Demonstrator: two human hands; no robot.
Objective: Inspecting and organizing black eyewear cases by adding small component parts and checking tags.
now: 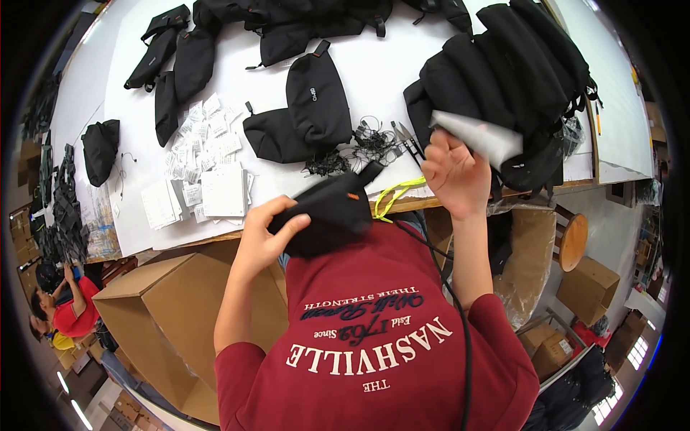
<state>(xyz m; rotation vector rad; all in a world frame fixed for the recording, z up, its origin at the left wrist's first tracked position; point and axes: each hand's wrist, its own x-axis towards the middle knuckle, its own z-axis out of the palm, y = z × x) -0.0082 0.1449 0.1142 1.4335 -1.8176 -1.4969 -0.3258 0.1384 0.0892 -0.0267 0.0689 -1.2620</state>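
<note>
My left hand (pixel 267 233) grips a black fabric pouch (pixel 327 212) by its left side, thumb on top. The pouch is at the table's near edge, close to my body, and has a small orange tab. Raised to the right, my right hand (pixel 456 172) pinches a white, paper-like sheet (pixel 485 140), blurred by motion. Just beyond the held pouch lie two more black pouches (pixel 316 100), tangled black cords (pixel 374 140) and a pair of scissors or snips (pixel 408 136). A yellow-green cord (pixel 395 194) hangs at the table edge between my hands.
White printed tags (pixel 208 140) and stacked white cards (pixel 224 190) lie on the white table (pixel 136 215) to the left. Black bags are piled at the far side and in a row (pixel 496 65) at the right. Cardboard boxes (pixel 165 309) stand below the table. Another person (pixel 68 309) is far left.
</note>
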